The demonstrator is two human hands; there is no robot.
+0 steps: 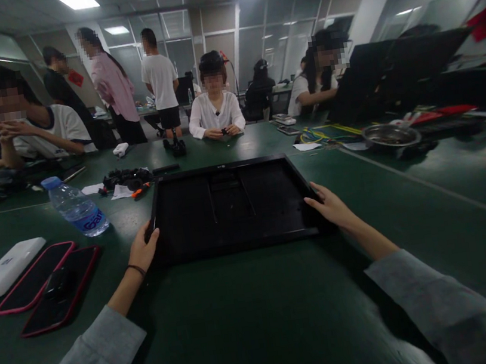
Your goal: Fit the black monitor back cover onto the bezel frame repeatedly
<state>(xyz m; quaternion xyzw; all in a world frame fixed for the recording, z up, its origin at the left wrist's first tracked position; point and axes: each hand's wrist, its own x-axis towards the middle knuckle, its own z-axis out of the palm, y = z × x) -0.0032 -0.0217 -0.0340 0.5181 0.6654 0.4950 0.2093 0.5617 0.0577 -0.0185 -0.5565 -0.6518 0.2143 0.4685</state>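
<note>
A large flat black panel, like a shallow tray or monitor back cover, lies on the green table straight ahead of me. My left hand grips its left edge near the front corner, fingers curled round the rim. My right hand holds the right edge, fingers bent over the side. Both my sleeves are grey.
A water bottle lies at left, with two red-rimmed phones and a white box nearer me. Small black parts sit behind the panel. A metal bowl and cables lie at right. Several people sit or stand beyond.
</note>
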